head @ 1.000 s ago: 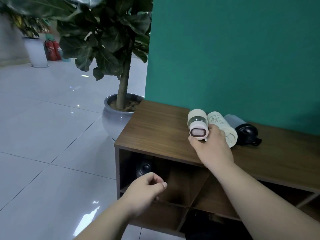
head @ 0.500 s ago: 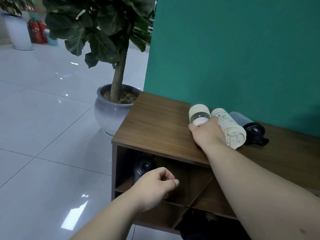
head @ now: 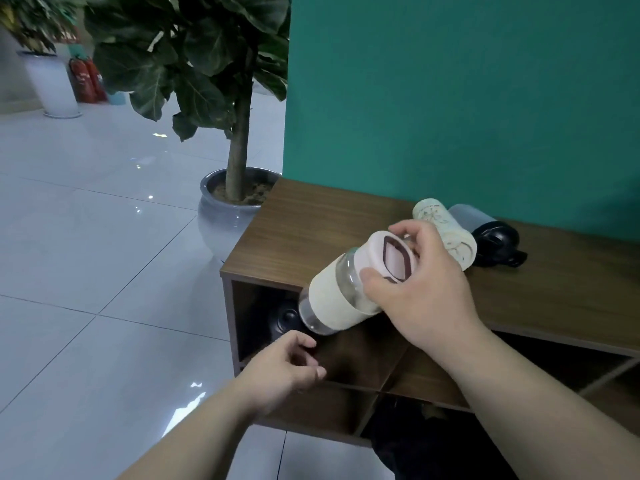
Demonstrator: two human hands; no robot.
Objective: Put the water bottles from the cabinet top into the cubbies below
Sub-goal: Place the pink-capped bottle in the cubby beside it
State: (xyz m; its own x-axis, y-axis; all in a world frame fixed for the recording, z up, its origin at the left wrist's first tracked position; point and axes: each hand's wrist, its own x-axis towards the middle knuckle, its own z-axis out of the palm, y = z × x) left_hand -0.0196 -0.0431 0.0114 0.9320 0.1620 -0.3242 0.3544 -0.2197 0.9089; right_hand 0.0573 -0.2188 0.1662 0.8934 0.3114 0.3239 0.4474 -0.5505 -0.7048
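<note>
A cream bottle (head: 341, 299) with a clear glass base and neck and a pale pink lid with a dark loop is held tilted, base down and to the left, in front of the cabinet (head: 311, 220) edge, over the top-left cubby (head: 256, 317). A dark bottle (head: 285, 318) already lies in that cubby. On the cabinet top lie a cream patterned bottle (head: 445, 233) and, touching it behind, a grey bottle (head: 485, 230) with a black lid.
</note>
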